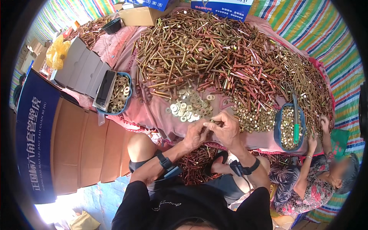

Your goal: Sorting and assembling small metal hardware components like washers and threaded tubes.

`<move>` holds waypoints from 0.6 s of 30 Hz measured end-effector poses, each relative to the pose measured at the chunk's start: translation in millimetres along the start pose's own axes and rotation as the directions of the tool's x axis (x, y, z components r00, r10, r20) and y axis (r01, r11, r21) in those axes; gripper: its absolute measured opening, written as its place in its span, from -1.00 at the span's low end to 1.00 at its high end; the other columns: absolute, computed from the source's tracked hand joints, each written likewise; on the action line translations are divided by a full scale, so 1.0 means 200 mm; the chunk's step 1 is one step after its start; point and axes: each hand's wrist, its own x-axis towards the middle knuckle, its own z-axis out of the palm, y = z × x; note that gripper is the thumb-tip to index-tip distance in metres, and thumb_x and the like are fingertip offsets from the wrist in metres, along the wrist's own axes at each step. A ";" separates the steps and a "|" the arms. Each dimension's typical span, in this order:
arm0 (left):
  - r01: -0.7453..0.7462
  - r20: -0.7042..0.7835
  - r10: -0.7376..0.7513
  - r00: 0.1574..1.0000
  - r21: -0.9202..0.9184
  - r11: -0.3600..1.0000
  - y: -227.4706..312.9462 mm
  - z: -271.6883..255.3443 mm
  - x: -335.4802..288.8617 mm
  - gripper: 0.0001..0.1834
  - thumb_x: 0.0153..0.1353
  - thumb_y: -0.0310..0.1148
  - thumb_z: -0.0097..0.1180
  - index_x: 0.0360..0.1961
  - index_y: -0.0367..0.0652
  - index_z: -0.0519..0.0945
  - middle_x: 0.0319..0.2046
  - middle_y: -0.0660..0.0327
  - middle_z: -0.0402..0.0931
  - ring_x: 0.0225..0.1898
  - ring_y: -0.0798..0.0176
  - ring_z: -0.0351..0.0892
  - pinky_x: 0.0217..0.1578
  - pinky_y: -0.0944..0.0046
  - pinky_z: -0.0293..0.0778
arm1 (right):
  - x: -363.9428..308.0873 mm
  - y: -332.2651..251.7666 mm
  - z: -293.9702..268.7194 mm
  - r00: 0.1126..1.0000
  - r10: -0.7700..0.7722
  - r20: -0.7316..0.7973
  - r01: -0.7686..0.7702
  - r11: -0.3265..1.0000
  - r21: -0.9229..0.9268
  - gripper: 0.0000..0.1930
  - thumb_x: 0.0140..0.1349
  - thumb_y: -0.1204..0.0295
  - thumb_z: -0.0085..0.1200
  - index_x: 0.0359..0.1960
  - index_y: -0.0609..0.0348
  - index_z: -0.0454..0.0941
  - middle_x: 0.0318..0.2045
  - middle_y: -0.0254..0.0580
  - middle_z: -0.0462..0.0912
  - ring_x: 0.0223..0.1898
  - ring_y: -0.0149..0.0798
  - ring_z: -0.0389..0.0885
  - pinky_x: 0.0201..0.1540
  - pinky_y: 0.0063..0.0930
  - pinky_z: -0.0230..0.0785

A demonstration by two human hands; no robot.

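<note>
My left hand (196, 135) and my right hand (225, 128) meet over the near edge of the pink cloth (153, 119). Both have their fingers pinched together around a small metal piece, mostly hidden, so its kind is unclear. Just beyond them lies a loose patch of flat washers (188, 109). Many small nuts (255, 117) are spread to the right of my right hand. Behind these rises a wide heap of long brassy and reddish metal bolts (199, 46).
At left, a blue tub (129, 82) holds washers, with a phone (105, 90) beside it. Cardboard boxes (90, 145) stand farther left. At right, another blue tub (278, 130) holds nuts and a green-handled tool (296, 132). A co-worker (306, 184) reaches into the heap's right end.
</note>
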 end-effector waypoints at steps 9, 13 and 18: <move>-0.008 0.020 0.007 1.000 0.047 0.999 0.00 -0.01 0.00 -0.90 0.30 -0.52 0.22 -0.30 -0.23 0.51 -0.53 0.11 0.44 -0.54 0.09 0.50 -0.49 0.16 0.42 | 0.01 0.02 0.01 0.981 -0.185 -0.050 0.185 0.983 -0.011 -0.68 0.15 0.36 0.44 -0.26 0.33 0.60 -0.35 -0.13 0.62 -0.38 -0.25 0.65 -0.32 -0.39 0.52; 0.034 0.031 -0.035 0.999 0.013 0.999 0.00 -0.02 0.00 -0.90 0.30 -0.52 0.22 -0.29 -0.24 0.52 -0.52 0.10 0.45 -0.55 0.10 0.50 -0.49 0.16 0.42 | 0.00 -0.01 -0.01 0.999 0.017 0.048 -0.019 0.998 0.054 -0.76 0.18 0.46 0.38 -0.20 0.31 0.62 -0.34 -0.07 0.61 -0.36 -0.15 0.66 -0.30 -0.32 0.51; 0.090 0.026 -0.089 0.996 -0.038 0.995 0.01 0.00 0.01 -0.88 0.30 -0.50 0.24 -0.25 -0.24 0.52 -0.52 0.09 0.46 -0.56 0.09 0.50 -0.50 0.15 0.42 | 0.02 -0.01 0.01 0.977 -0.209 -0.037 0.209 0.978 -0.017 -0.82 0.19 0.51 0.34 -0.25 0.29 0.61 -0.37 -0.06 0.59 -0.37 -0.09 0.64 -0.32 -0.27 0.48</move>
